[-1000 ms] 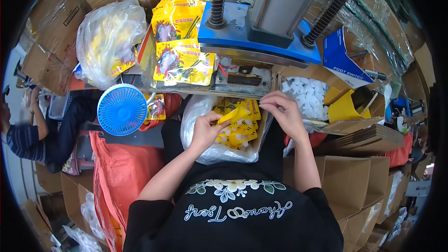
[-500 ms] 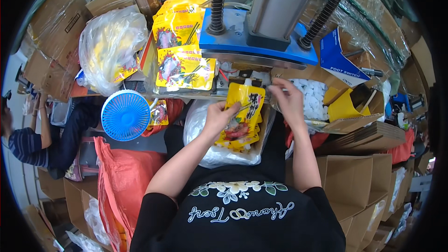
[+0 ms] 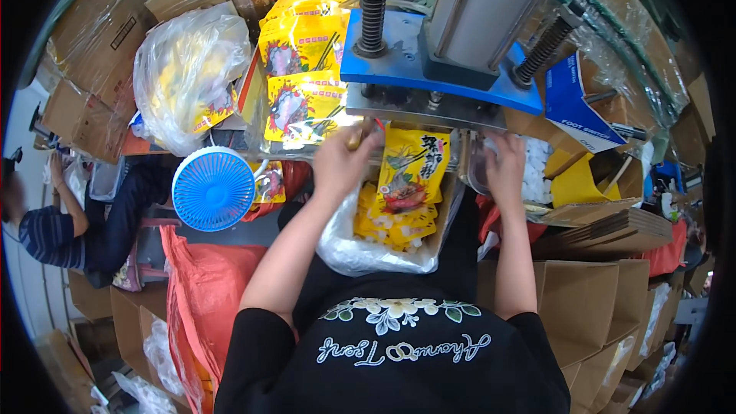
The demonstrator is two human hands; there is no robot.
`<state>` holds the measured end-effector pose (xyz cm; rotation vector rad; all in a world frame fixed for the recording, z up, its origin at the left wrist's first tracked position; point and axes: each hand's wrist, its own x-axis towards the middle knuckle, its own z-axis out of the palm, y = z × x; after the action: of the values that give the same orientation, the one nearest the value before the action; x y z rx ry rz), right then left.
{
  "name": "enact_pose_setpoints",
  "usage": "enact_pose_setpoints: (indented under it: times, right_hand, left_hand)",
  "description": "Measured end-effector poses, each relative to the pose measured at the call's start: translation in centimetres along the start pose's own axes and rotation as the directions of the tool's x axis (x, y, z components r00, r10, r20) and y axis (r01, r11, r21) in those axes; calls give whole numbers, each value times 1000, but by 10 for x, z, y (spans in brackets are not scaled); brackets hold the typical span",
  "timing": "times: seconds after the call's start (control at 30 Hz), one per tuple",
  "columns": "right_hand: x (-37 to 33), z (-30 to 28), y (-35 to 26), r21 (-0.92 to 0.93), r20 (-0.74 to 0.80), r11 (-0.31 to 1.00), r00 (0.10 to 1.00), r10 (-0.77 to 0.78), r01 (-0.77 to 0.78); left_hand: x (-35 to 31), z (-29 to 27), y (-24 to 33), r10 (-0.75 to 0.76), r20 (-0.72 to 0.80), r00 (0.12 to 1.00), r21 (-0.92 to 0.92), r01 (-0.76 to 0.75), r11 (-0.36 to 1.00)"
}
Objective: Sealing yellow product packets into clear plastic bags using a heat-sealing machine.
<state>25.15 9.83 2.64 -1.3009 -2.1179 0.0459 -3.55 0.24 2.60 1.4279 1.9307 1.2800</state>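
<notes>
A yellow food pouch (image 3: 415, 162) hangs below the press (image 3: 441, 77), its top edge up against the lower plate and its spout out of sight. Left of the pouch, near the front of the flat pouch stack (image 3: 305, 111), is my left hand (image 3: 341, 159); its fingers are half curled and apart, and I see nothing in them. Over on the right my right hand (image 3: 504, 169) reaches into a clear tub of small white plastic pieces (image 3: 537, 170), fingers apart, tips partly hidden. More yellow pouches (image 3: 395, 222) lie in a plastic-lined box (image 3: 360, 259) on my lap.
A blue fan (image 3: 213, 188) stands left of the box, below a clear bag of pouches (image 3: 188, 80). A red sack (image 3: 211, 284) is at lower left. Cardboard boxes (image 3: 579, 303) fill the right. Another person (image 3: 54, 230) sits at far left.
My left hand has let go of the pouch and moved up and left. The pouch now sits with its top under the press. My right hand has moved right to the white pieces.
</notes>
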Motion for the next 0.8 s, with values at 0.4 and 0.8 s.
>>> enact_pose_setpoints:
  times: [0.4,0.8]
  right_hand:
    - [-9,-32,-62,578,208,784,970,128,-228]
    - [-17,-3,-83,702,526,571,851,-14,-425]
  left_hand:
    - [-55,-39,-17,44,-48,998,-235,-54,971]
    - [-80,22,-21,-153,386,910,-340,294,893]
